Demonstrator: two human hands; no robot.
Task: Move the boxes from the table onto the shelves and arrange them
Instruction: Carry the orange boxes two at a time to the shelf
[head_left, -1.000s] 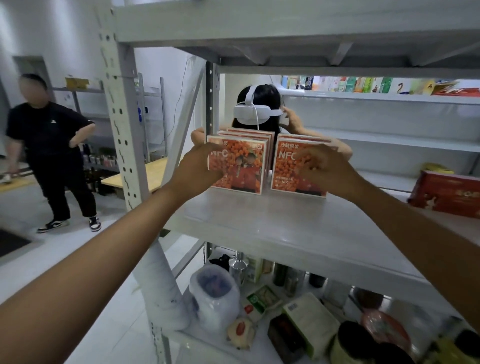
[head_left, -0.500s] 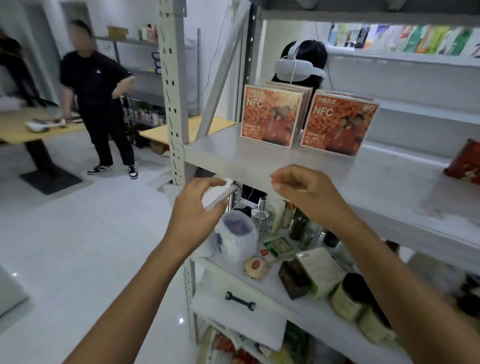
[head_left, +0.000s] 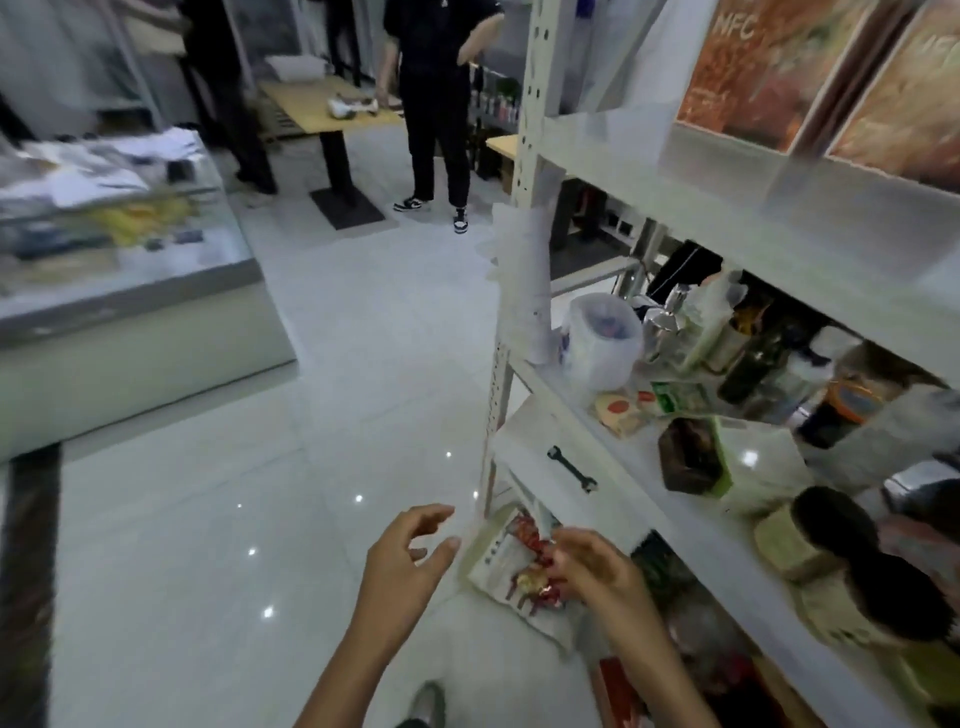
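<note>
Two orange NFC boxes stand upright side by side on the upper shelf (head_left: 649, 171) at the top right: the left box (head_left: 763, 73) and the right box (head_left: 904, 109), each with more boxes behind it. My left hand (head_left: 405, 566) hangs low in front of me with loosely curled fingers and holds nothing. My right hand (head_left: 597, 571) is beside it, fingers loosely bent and holding nothing, in front of the packets on the bottom shelf. A table (head_left: 130, 270) loaded with blurred goods stands at the left.
The white shelf post (head_left: 524, 156) rises in the middle. The middle shelf (head_left: 623, 467) carries a bagged jar (head_left: 602, 338), bottles, packets and a black wrench (head_left: 571, 467). A person in black (head_left: 436, 93) stands by a wooden table (head_left: 332, 109). White tiled floor (head_left: 260, 493) spreads out at the left.
Both hands let go of the boxes on the upper shelf and dropped low. My view swung down and left toward the floor and the table.
</note>
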